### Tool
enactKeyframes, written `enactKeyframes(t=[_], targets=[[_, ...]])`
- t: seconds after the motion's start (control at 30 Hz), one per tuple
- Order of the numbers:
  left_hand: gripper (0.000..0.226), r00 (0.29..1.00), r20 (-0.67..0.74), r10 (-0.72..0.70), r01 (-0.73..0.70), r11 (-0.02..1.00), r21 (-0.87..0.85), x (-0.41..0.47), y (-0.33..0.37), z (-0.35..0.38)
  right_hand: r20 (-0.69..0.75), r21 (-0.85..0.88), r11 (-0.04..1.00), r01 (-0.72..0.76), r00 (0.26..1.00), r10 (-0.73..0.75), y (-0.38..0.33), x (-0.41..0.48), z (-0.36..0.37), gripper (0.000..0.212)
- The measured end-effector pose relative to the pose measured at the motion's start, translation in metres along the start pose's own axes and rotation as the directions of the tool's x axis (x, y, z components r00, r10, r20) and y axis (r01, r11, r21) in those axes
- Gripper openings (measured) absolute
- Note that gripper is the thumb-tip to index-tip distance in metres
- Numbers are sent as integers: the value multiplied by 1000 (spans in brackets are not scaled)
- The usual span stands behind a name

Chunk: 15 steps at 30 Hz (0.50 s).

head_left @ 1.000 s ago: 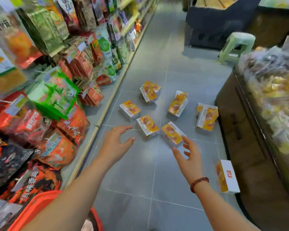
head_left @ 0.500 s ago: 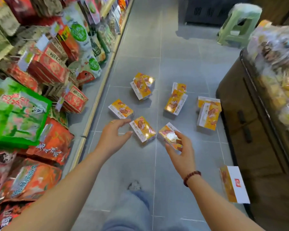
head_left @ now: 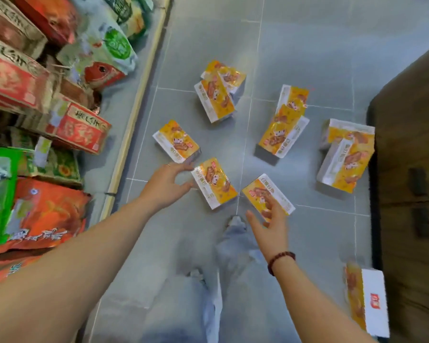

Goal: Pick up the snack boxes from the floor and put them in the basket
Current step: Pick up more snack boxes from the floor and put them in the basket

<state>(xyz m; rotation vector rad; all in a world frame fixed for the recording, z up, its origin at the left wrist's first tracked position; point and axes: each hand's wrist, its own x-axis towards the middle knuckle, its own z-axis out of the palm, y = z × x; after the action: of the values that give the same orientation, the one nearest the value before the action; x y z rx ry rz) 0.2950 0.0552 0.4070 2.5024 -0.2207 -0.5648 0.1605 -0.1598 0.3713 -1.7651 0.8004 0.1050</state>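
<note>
Snack box (head_left: 214, 183) flat, long axis diagonal, beside left hand (head_left: 166, 184)

Yellow snack boxes (head_left: 214, 186) scattered on floor

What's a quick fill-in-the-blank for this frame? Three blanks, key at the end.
1. The bead bracelet is on the ___ wrist.
2. The right hand touches a box lying flat on the ___.
3. The shelf of snack bags is on the person's ___ side.
Missing words: right; floor; left.
</note>
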Motion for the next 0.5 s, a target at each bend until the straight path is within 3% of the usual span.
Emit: enactKeyframes(t=[0.23, 0.37, 0.5], targets=[[40, 983, 168, -69, 61, 997, 57, 108, -62, 83, -29, -15, 989, -150, 988, 150, 56, 131, 52, 51], [47, 949, 311, -51, -1, 986, 167, 160, -123, 144, 35, -100, 982, -160, 986, 164, 122, 183, 107, 55], [55, 935, 353, -22, -62, 972, 225, 211, -186, 209, 89, -127, 962, -241, 963, 253, 189, 222, 172, 68]])
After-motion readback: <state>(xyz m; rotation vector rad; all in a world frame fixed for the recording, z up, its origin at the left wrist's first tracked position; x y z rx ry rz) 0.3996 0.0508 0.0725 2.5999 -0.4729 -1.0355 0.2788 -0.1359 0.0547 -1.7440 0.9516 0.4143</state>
